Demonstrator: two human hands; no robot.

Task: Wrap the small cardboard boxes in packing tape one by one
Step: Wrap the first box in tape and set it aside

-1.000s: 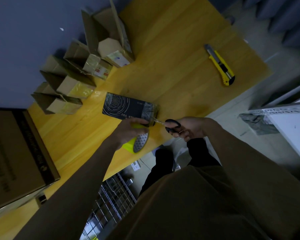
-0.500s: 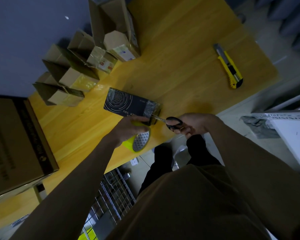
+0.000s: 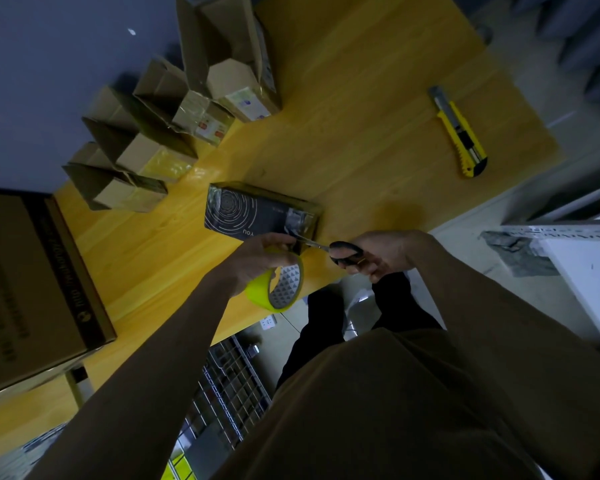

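Now, from the head view: left hand [image 3: 257, 261] curled round a yellow tape roll [image 3: 280, 285], held just off the near edge of the tabletop [image 3: 361, 133]. Right hand [image 3: 381, 254] gripping black-handled scissors [image 3: 340, 252], blades pointing left at the strip of tape running up to the dark box [image 3: 257, 213]. Dark box lying flat on the tabletop near its front edge, printed with pale rings, shiny tape wrapped at its right end. Farther left, a row of small cardboard boxes [image 3: 174, 133] along the wall, several glossy with tape. Far right on the tabletop, well apart, a yellow utility knife [image 3: 459, 133]. At near left, a large brown carton [image 3: 32, 289].
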